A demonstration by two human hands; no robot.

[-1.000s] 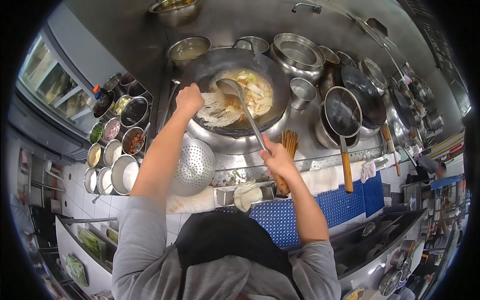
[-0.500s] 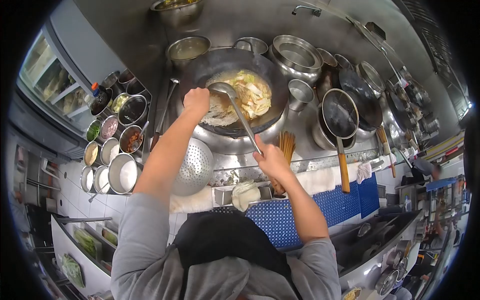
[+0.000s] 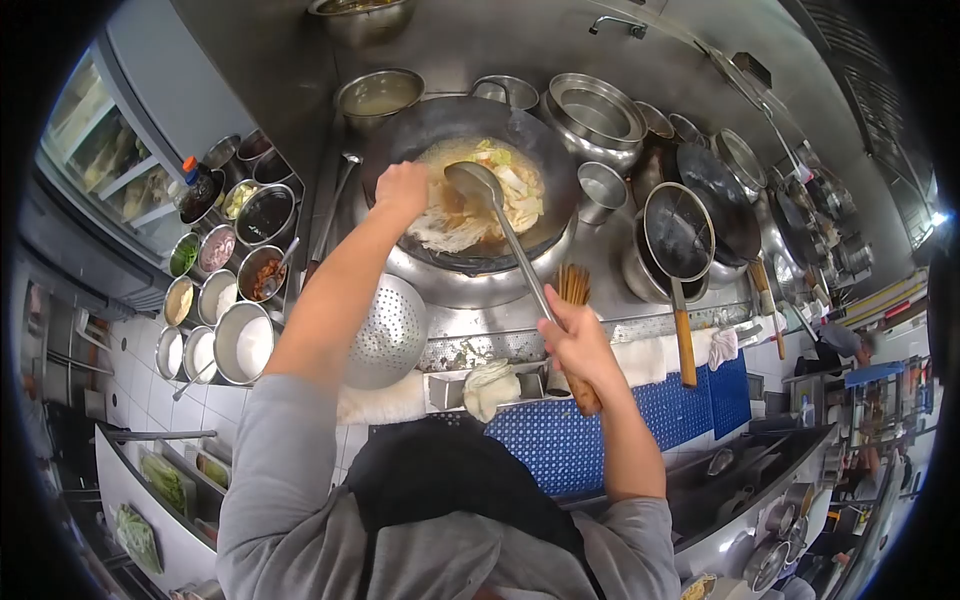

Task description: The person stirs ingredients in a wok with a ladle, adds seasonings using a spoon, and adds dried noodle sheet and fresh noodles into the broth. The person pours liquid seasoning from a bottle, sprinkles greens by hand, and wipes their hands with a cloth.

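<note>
A ladle [image 3: 518, 248] is in my right hand [image 3: 580, 345], which is wrapped round the end of its handle. The ladle's bowl reaches over the food in the large wok [image 3: 545, 170]. Cut cabbage [image 3: 521, 197] lies to the right in the wok, pale noodle-like strands [image 3: 445, 233] at the front left, with brownish liquid around them. My left hand [image 3: 403, 187] is closed above the wok's left side; its fingers are turned away, so whatever it grips is hidden. A bamboo brush [image 3: 574, 285] stands just behind my right hand, partly covered by it.
On the left are several metal containers of ingredients [image 3: 243, 343] and a dark sauce bottle [image 3: 200, 187]. A perforated strainer [image 3: 387, 332] sits in front of the wok. Rightward are a metal cup [image 3: 602, 192], a wire skimmer [image 3: 679, 232] on a pot, and more woks.
My right hand has moved right and slightly toward me, drawing the ladle's bowl rightward across the wok. My left hand has shifted a little right and away from me, still closed.
</note>
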